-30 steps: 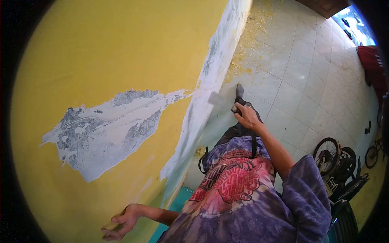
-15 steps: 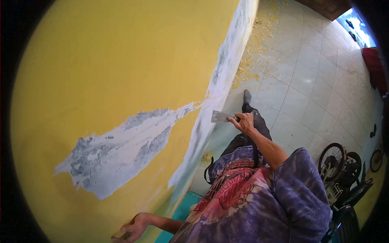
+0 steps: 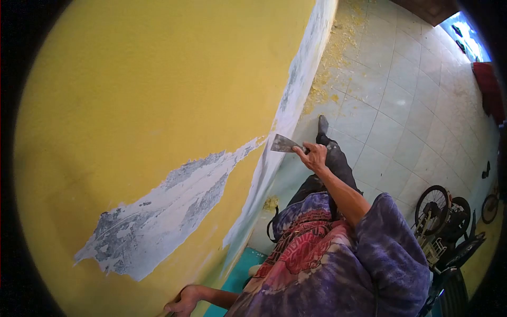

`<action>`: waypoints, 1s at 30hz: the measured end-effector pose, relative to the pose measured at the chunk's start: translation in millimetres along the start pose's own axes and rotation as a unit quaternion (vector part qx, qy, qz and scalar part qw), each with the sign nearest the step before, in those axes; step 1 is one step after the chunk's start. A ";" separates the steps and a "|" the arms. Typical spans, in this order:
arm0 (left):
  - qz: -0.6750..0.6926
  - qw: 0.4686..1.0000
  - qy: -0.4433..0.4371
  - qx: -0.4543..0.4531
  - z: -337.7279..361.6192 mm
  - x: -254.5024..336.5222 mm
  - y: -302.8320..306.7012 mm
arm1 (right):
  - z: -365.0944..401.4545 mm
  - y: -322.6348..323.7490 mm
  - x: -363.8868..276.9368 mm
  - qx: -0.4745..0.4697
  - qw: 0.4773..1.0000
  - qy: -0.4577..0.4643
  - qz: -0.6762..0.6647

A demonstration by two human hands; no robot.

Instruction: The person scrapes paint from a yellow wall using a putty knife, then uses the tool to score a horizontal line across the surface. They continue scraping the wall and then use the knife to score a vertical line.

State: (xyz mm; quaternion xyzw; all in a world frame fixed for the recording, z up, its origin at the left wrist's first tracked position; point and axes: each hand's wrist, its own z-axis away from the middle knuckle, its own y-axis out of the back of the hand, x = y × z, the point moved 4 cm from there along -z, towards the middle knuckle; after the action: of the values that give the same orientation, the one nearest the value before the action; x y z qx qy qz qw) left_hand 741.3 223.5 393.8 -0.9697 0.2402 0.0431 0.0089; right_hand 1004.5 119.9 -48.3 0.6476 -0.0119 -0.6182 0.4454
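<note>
- Yellow paint covers the broad wall [image 3: 158, 95] beside the person, broken by a jagged, elongated patch of white and grey bared plaster [image 3: 174, 206] that narrows towards the wall's edge.
- Along that edge runs a long strip of scraped white and grey plaster [image 3: 298, 90], nearly joined by the patch's thin tip.
- The right hand [image 3: 316, 157] is clamped around the dark handle of a flat grey metal scraper [image 3: 283, 143], its fingers wrapped closely about the grip.
- That scraper's wide blade points to the wall and overlaps the scraped strip from where I watch (whether it actually touches, I cannot tell).
- Low by the yellow paint is the left hand [image 3: 185, 300], its fingers running down out of sight; I cannot tell whether they are apart or together, or whether they hold anything.
- Yellow paint flakes [image 3: 327, 79] litter the pale, glossy floor tiles [image 3: 391, 127] along the wall's foot, with a small yellow clump [image 3: 270, 203] nearer the person.
- The person wears a purple, pink and cream tie-dyed shirt [image 3: 311, 253] and dark trousers; one dark grey foot [image 3: 323, 124] shows ahead.
- Off to the right stands a dark-tyred bicycle wheel [image 3: 432, 210] (other wheels crowd near it).
</note>
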 end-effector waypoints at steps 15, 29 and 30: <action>-0.003 1.000 -0.005 0.006 -0.7 1.5 2.6 | -19.4 0.8 -28.0 -0.015 0.998 0.044 -0.047; 0.023 0.997 0.045 0.056 4.0 -10.6 8.5 | -32.8 -12.2 -30.5 0.005 0.995 0.095 0.001; 0.083 0.993 0.062 0.058 4.9 -9.1 4.9 | -34.1 -11.1 -33.8 0.017 0.996 0.089 -0.028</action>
State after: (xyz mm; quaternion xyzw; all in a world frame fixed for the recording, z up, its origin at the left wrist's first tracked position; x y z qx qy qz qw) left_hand 730.5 223.6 389.7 -0.9451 0.3220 -0.0306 0.0464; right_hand 1018.2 165.0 -33.6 0.7074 0.0356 -0.5705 0.4158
